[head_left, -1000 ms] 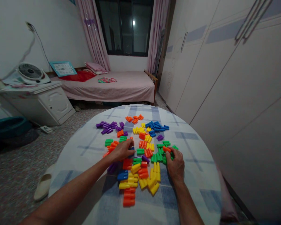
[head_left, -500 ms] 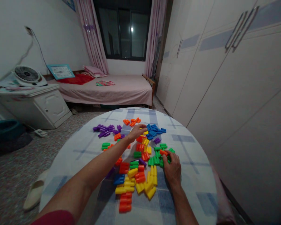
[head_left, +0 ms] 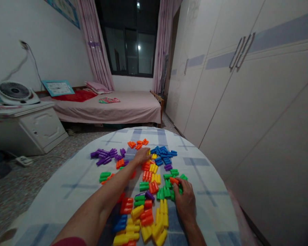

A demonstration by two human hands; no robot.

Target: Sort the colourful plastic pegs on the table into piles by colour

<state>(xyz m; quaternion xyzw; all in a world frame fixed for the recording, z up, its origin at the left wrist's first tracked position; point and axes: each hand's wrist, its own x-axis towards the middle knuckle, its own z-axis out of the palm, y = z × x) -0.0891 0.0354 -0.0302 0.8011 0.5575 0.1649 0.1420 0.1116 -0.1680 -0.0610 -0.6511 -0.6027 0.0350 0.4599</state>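
Plastic finger-shaped toy blocks in several colours lie over the round table. My left hand (head_left: 142,155) reaches to the far middle, its fingers closed at a yellow block (head_left: 149,152), partly hidden, beside the blue block pile (head_left: 164,153). My right hand (head_left: 186,200) pinches an orange block (head_left: 174,180) between thumb and fingers, just over the green blocks (head_left: 166,192). Red blocks (head_left: 146,176) and more yellow blocks (head_left: 157,225) run down the middle between my arms. Purple blocks (head_left: 104,156) lie at the far left, near a small orange block group (head_left: 138,143).
A checked cloth (head_left: 84,184) covers the table. Beyond it stands a bed (head_left: 113,111) beneath a window. A white wardrobe (head_left: 220,119) rises along the right. To the left, a fan (head_left: 15,92) sits on a white cabinet (head_left: 41,126).
The view has tilted up and turned slightly right. My left hand has drawn back a little to the left from the blue pile, with a yellow block at its fingertips. The right hand keeps the orange block.
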